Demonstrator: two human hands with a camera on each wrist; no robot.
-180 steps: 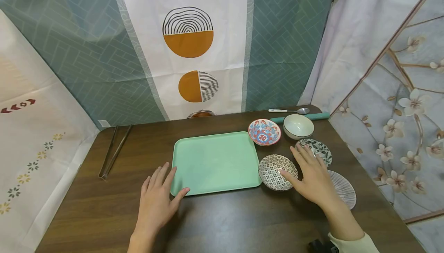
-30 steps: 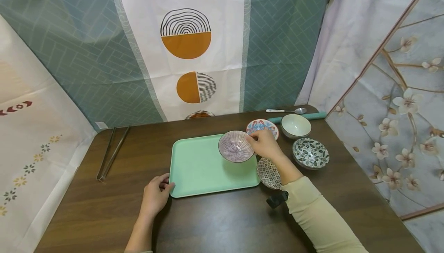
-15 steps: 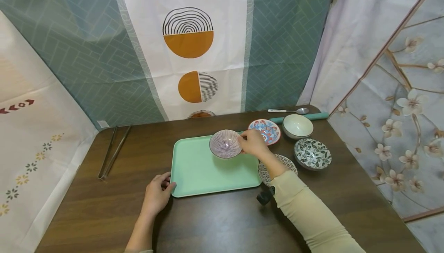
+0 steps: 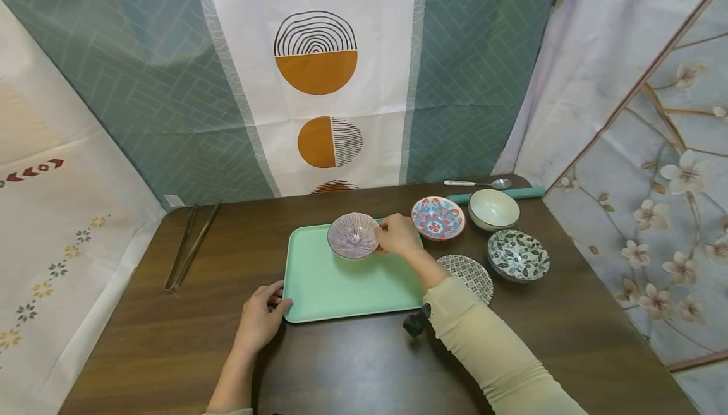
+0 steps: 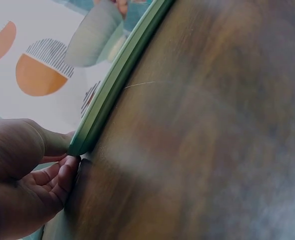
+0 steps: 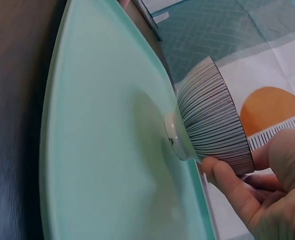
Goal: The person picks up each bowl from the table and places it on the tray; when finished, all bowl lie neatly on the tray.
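Striped bowl [image 4: 353, 235], round so no long axis, is over far half of tray [image 4: 347, 288], foot down, looks just clear of it. R hand [image 4: 400, 235], nearer, pinches rim's R side btwn thumb & fingers, so bowl's L of grip. L hand [image 4: 261, 317] grips tray's L edge.

Soft, even light fills the head view, a pale sheen glowing on the wooden tabletop [image 4: 361, 364]! Over to the 2 wrist views, both duller: in the left, milky glare hazes the lower right and the striped bowl [image 5: 95, 37] blurs; in the right, its stripes read crisp, soft shadow smudging the mint-green tray [image 6: 97, 125].
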